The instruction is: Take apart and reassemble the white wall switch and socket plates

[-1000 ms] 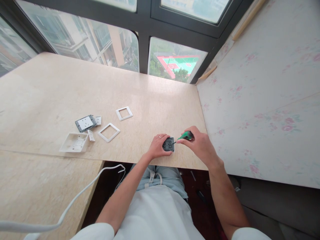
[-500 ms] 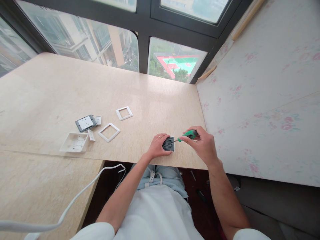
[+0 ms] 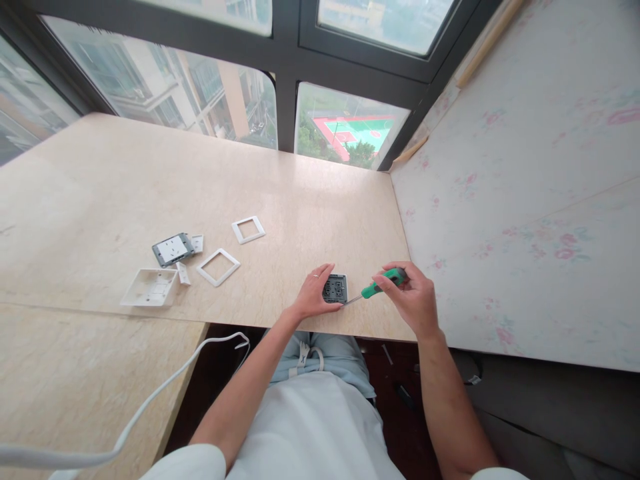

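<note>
A small grey switch module [image 3: 335, 288] lies flat on the beige table [image 3: 280, 193] near its front edge. My left hand [image 3: 313, 293] rests against the module's left side, fingers partly stretched along it, steadying it. My right hand [image 3: 413, 297] is closed round the green handle of a screwdriver [image 3: 380, 283]. The metal tip of the tool points left and down toward the module's lower right corner, close to it.
To the left lie a grey socket insert [image 3: 173, 249], two white square frames [image 3: 218, 267] [image 3: 249, 229], a white back box [image 3: 149, 287] and small white pieces [image 3: 183, 273]. A white cable [image 3: 150, 400] runs across the lower table. A flowered wall [image 3: 520, 200] stands at the right.
My right hand has drawn the screwdriver back to the right and lowered its tip from the module's face to its lower right corner. My left hand's fingers have loosened along the module.
</note>
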The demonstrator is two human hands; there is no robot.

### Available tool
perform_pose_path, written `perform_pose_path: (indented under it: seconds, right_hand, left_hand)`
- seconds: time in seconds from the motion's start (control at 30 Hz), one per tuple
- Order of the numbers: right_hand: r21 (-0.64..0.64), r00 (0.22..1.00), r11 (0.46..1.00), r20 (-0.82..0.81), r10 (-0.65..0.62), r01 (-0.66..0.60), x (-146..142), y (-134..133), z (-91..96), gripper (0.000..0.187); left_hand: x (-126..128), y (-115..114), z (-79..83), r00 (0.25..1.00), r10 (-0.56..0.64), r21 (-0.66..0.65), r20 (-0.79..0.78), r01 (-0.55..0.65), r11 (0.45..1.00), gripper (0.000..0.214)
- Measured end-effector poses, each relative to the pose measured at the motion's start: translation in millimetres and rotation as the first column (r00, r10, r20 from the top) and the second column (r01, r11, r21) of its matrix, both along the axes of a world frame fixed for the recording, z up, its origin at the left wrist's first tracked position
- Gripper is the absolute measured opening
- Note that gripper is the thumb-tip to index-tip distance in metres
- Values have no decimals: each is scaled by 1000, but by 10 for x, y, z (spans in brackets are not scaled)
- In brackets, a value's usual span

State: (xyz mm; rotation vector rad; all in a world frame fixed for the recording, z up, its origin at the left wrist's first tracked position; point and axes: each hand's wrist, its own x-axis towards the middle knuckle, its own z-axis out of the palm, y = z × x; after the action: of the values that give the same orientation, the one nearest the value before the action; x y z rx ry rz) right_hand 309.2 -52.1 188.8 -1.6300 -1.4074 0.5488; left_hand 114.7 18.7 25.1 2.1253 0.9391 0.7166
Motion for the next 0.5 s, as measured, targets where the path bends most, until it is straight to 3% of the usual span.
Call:
perform_pose_path:
  seconds: [0.23,0.5]
  right_hand:
    - [-5,997,998,-51,-60,60,76,-75,-57,30]
    - [6,978,998,-201,-58,61,89,-62,-167,30]
  left_hand:
    - [-178,-17,12,998,55,-72,35,-53,996,123]
    - [-427,-64,19,998,30,-67,-48,-34,997,104]
